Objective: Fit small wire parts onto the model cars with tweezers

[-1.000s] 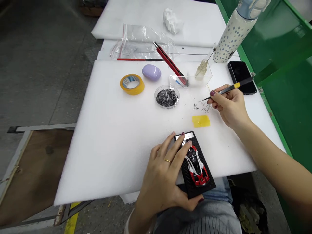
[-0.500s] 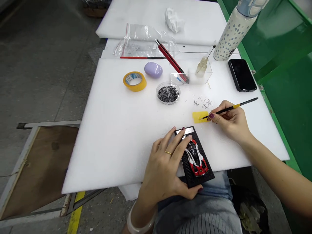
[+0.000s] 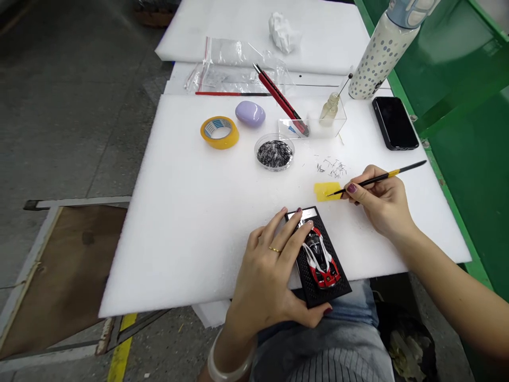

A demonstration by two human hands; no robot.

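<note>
Tweezers [image 3: 377,178] in right hand [image 3: 382,204], pinched betw. thumb and forefinger near the pointed end; long axis runs low-left to upper-right, tip aimed left and resting on yellow pad [image 3: 326,190], back end w/ yellow band pointing toward the green frame [image 3: 457,132]. Whether the tip carries anything: too small to tell.

Left hand [image 3: 270,281] lies over the near-left side of a black display base [image 3: 318,265], fingers [image 3: 288,228] spread along its left edge, thumb curled on the near edge; gold ring on one finger, pale bangle at the wrist. Base is a long rectangle, long axis slightly diagonal, near end overhanging the bench [image 3: 191,228] edge above the person's lap. On it sits a red, white and black model car [image 3: 320,257], long axis parallel to the base; which end is the nose cannot be told.

Just beyond the yellow pad: loose scatter of small dark pins [image 3: 332,167]. Further back, left to right: yellow tape roll [image 3: 219,132], lilac oval case [image 3: 250,113], round clear dish [image 3: 274,152] of dark pins, clear tray [image 3: 314,127] holding a small glue bottle [image 3: 330,107], red-and-black utility knife [image 3: 280,100] leaning on the tray, black phone [image 3: 395,123]. Rear: zip bag [image 3: 234,66], crumpled tissue [image 3: 283,33], dotted water bottle [image 3: 379,53].
</note>
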